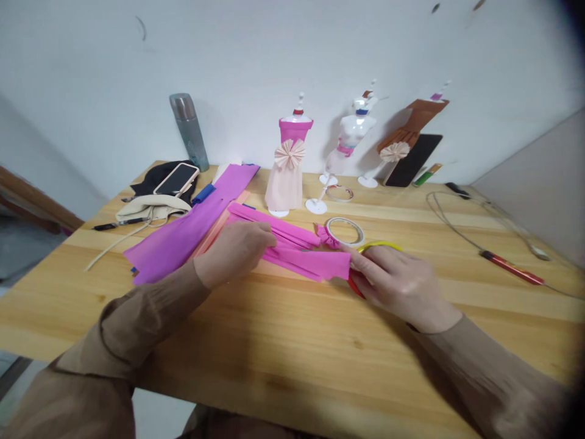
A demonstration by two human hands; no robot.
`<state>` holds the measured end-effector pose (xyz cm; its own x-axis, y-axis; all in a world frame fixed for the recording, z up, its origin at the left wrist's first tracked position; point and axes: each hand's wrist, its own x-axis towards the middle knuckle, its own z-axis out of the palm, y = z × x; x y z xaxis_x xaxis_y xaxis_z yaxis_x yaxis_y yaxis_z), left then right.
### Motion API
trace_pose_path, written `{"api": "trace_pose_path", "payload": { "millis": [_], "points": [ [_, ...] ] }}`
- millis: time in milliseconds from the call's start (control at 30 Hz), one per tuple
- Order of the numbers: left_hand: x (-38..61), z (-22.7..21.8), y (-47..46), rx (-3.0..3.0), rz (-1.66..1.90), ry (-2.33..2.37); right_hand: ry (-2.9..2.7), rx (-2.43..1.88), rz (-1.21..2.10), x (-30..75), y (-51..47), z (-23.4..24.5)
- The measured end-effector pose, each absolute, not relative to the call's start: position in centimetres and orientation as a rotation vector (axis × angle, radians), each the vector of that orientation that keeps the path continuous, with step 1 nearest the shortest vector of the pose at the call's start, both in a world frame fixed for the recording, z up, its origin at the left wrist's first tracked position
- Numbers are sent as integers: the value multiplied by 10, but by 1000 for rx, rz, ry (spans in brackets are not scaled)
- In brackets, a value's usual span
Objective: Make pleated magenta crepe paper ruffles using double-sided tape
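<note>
A pleated strip of pink paper (pixel 301 253) lies on the wooden table (pixel 292 347) in front of me. My left hand (pixel 235 251) presses on its left end with the fingers curled over the folds. My right hand (pixel 397 281) pinches the strip's right end between thumb and fingers. Under my right hand lie red and yellow scissor handles (pixel 379 246), partly hidden. A roll of white tape (pixel 346 230) sits just behind the strip.
Purple paper sheets (pixel 192 228) lie at the left beside a phone (pixel 176 178) on dark cloth and a grey flask (pixel 189 130). Three small mannequins stand at the back, one in a pink dress (pixel 287 161). A cable and red pen (pixel 512 268) lie at the right.
</note>
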<state>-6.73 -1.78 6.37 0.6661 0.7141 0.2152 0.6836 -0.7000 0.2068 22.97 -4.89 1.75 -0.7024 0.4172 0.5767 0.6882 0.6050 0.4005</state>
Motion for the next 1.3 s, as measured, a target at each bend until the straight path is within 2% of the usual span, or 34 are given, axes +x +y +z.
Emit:
{"api": "trace_pose_path", "payload": {
  "millis": [333,700,933,1167,1233,1300],
  "points": [
    [-55,69,-25,2154,600,1209,-2400,-901,-816,226,-52,22],
    [-59,59,-11,1806,612,968,-2416,-1046,-483,231,-55,28],
    [-67,57,-4,1963,664,890,-2290,-1042,333,252,-57,40],
    [-67,58,-6,2175,745,855,-2517,-738,1029,249,-48,53],
    [-66,58,-8,2205,748,833,-2609,-794,982,245,-43,55],
    [-66,59,-8,2222,737,819,-2695,-808,703,246,-40,57]
  ]
}}
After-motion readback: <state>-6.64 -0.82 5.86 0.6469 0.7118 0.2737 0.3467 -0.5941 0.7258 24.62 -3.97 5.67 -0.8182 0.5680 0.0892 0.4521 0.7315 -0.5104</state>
